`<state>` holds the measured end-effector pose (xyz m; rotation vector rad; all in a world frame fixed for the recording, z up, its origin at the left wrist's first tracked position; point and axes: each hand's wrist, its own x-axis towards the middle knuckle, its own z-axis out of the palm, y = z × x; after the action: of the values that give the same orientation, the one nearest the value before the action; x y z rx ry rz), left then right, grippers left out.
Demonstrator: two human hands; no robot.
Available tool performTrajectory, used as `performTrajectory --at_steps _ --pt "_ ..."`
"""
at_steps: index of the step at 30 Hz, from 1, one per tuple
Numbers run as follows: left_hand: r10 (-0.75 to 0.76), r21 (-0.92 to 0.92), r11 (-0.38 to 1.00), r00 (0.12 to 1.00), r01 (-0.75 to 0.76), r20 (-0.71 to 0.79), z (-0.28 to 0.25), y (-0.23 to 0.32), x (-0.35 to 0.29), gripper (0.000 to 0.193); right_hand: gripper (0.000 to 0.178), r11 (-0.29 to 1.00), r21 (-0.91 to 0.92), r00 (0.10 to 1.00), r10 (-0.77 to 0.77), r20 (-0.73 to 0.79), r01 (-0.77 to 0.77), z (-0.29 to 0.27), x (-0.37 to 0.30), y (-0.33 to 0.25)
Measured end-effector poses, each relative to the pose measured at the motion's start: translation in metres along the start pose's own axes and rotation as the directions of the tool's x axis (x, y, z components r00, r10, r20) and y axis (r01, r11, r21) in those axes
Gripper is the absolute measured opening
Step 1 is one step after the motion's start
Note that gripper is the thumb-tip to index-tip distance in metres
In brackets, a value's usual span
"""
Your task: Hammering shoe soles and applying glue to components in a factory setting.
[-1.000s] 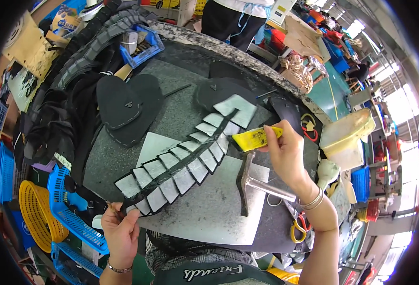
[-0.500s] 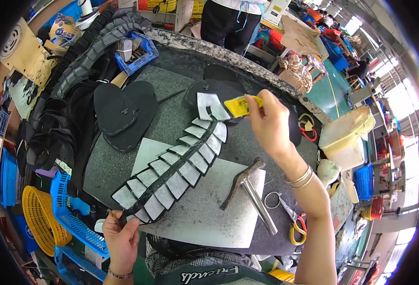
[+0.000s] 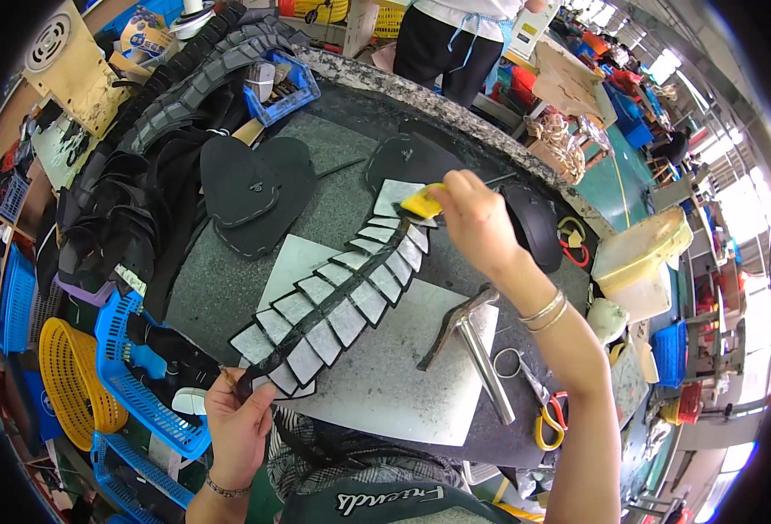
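Note:
A long dark strip with white-faced, scale-like segments [image 3: 339,316] lies slantwise over a pale board [image 3: 403,384]. My left hand [image 3: 239,424] is closed on the strip's near end; a small brownish thing shows at its fingertips, too small to name. My right hand [image 3: 483,223] pinches a flat yellow piece [image 3: 420,203] against the larger white segment [image 3: 392,196] at the far end, covering part of it. Right of the strip, a hammer [image 3: 481,367] with a metal handle rests on the board's edge.
Scissors [image 3: 544,410] lie right of the hammer. Black shaped pieces [image 3: 254,196] sit on the dark table, with a blue tray [image 3: 285,96] behind. Blue [image 3: 145,397] and yellow [image 3: 62,375] baskets stand at left. Past the far edge stands a person [image 3: 447,48].
The yellow piece has moved left onto the far white segment and tilted, covering more of it. The whole view has shifted slightly. My left hand keeps its hold on the near end.

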<state>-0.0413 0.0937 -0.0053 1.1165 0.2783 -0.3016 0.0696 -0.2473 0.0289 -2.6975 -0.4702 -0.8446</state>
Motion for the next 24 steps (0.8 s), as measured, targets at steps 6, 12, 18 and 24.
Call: performTrajectory --at_steps 6,12,18,24 --pt "-0.015 0.016 1.0 0.998 0.016 -0.067 0.008 -0.002 0.0 0.019 0.015 0.979 -0.024 0.973 -0.2 0.117 0.204 -0.01 -0.008 -0.058" --pt "-0.01 0.006 1.0 1.0 0.01 -0.005 0.006 -0.007 -0.002 0.008 0.02 0.855 0.107 0.861 -0.506 -0.045 0.508 -0.026 -0.029 -0.158" --pt "0.042 -0.001 0.999 0.999 -0.042 0.015 0.003 -0.019 -0.004 0.001 0.03 0.766 0.467 0.884 -0.461 -0.081 0.442 -0.02 -0.033 -0.201" --pt "-0.009 -0.234 0.972 1.0 0.006 -0.011 -0.012 -0.021 -0.01 0.009 0.007 0.877 0.462 0.991 0.099 0.09 -0.13 -0.011 -0.022 -0.146"
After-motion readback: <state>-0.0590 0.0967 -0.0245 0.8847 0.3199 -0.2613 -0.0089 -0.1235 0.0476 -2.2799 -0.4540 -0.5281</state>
